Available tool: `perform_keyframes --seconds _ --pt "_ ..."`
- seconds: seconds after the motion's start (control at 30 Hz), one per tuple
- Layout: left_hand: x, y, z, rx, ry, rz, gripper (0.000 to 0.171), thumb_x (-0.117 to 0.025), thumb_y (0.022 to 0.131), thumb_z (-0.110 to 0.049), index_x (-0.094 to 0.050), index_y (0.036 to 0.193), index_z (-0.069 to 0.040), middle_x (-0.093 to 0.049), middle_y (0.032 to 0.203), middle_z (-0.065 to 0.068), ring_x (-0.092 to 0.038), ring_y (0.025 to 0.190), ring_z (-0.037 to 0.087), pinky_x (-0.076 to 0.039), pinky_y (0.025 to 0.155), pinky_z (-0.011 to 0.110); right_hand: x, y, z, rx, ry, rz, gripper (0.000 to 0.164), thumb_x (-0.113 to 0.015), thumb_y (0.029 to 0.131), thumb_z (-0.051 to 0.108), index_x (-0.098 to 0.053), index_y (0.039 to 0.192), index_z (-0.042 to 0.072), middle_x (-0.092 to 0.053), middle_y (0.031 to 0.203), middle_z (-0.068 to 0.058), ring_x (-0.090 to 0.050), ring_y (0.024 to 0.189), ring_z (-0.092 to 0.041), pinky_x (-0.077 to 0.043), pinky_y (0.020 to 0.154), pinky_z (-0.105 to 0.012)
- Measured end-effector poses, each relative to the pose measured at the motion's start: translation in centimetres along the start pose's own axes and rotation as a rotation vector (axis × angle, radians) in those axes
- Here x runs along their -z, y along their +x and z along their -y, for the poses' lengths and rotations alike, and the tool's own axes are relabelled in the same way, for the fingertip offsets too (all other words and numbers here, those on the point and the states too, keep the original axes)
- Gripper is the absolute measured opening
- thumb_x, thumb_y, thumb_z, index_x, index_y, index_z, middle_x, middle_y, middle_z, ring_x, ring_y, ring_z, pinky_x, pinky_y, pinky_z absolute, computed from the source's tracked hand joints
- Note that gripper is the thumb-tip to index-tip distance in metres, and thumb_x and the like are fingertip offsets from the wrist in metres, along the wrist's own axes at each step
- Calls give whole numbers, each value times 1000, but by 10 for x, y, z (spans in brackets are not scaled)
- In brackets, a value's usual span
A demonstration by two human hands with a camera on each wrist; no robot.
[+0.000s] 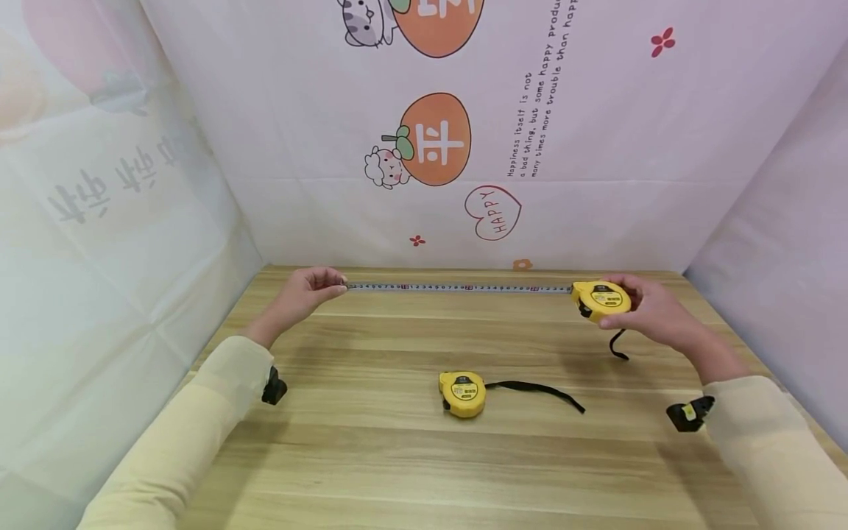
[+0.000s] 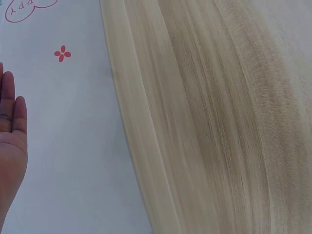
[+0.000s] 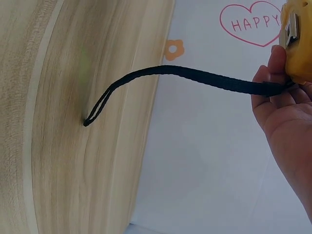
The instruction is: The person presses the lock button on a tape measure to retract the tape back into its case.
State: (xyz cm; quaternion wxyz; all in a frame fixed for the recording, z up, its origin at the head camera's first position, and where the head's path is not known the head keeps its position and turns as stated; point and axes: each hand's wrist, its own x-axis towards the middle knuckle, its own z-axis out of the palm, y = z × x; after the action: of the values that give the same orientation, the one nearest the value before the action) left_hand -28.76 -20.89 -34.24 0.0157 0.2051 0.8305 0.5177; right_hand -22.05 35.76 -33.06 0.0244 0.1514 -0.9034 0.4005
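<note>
Close by, a yellow tape measure (image 1: pixel 462 395) lies on the wooden bench (image 1: pixel 371 471). Past it, the right hand (image 1: pixel 652 305) holds up a second tape measure (image 1: pixel 601 299), and the left hand (image 1: pixel 305 289) pinches the end of its strip (image 1: pixel 457 288). A picture cloth (image 1: pixel 298 147) hangs behind.

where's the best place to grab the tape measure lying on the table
Probably the yellow case, pinched across its near and far edges, coming from above: it seems to lie flat with its rounded rim exposed, and the black strap trails off to the right.
</note>
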Motion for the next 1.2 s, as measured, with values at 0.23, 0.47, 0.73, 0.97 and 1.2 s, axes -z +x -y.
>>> perform_keyframes --seconds 0.23,0.47,0.73,0.97,1.2 --pt "-1 2 1 2 -7 6 25 -64 96 -20 -65 111 0 -65 105 12 -61 92 19 -51 78 27 1 0 1 -28 -23 13 70 -79 84 17 -42 140 -2 -54 120 -20 -56 91 -11 -51 70 -26" --pt "-3 1 -4 7 -10 3 23 -63 96 -16 -64 112 2 -65 105 12 -61 91 18 -51 78 26 -1 2 1 -23 -24 13 69 -80 83 17 -44 139 -1 -54 119 -19 -56 91 -14 -51 69 -27" --pt "-4 2 -5 4 -17 13 25 -64 96 -19 -64 110 1 -65 105 13 -61 92 21 -51 79 27 -4 4 2 -24 -25 18 70 -80 83 19 -44 139 -1 -55 118 -19 -55 91 -16 -50 69 -27" --pt "-4 2 -5 11 -17 10 24 -65 96 -18 -65 109 2 -65 104 13 -60 92 20 -51 78 26 -4 5 4 -24 -22 21 71 -80 82 20 -44 140 -1 -55 118 -19 -56 92 -16 -50 70 -27" --pt "-5 3 -6 -3 -10 11 23 -65 96 -18 -65 109 1 -65 106 16 -61 92 20 -51 79 26 -8 7 6 -7 -13 23 69 -81 82 18 -45 137 -2 -56 116 -19 -57 90 -16 -51 69 -27"
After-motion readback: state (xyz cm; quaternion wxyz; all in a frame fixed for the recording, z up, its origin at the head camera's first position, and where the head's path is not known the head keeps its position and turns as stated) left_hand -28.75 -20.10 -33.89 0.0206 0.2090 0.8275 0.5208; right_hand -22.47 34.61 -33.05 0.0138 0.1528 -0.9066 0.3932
